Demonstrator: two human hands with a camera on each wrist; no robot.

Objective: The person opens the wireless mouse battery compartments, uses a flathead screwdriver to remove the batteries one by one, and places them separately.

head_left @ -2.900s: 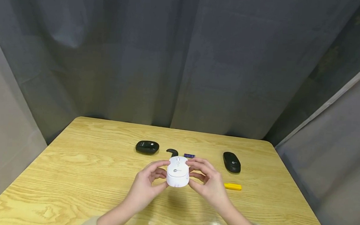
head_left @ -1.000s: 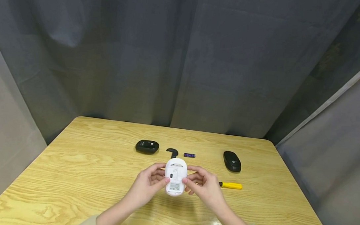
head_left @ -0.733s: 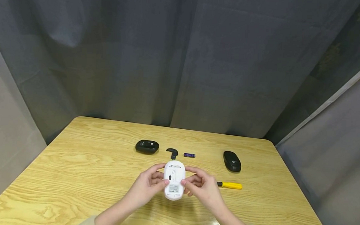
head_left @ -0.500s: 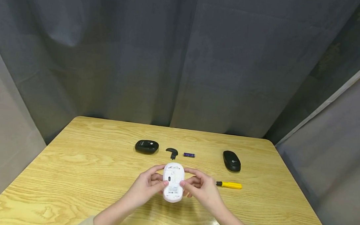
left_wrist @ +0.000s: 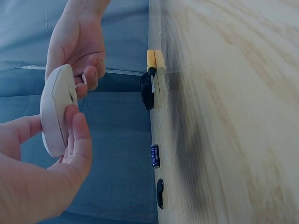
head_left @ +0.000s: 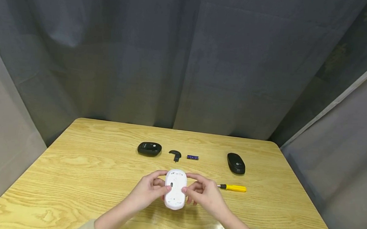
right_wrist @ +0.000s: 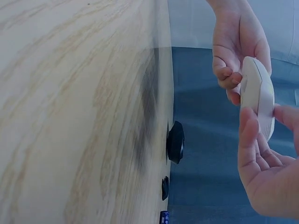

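Between both hands, above the table, is a white computer mouse [head_left: 175, 190], its underside with a dark sensor window turned up toward the head view. My left hand [head_left: 147, 190] grips its left edge, thumb on the underside. On the opposite edge my right hand [head_left: 205, 195] pinches it the same way. The wrist views show the white mouse [left_wrist: 57, 109] from the side, held off the wood. Beyond the hands lie a black curved cover piece [head_left: 176, 155] with a tab and a purple battery [head_left: 192, 157].
A black mouse [head_left: 149, 149] sits at the back left of the wooden table [head_left: 87, 171], another black mouse [head_left: 236, 164] at the right. A screwdriver with a yellow handle [head_left: 236, 188] lies just right of my right hand. Grey curtains [head_left: 137, 59] hang behind the table.
The white mouse has been turned from top side up to underside up. Both hands have since brought it slightly lower in the head view, so the black cover piece shows whole.
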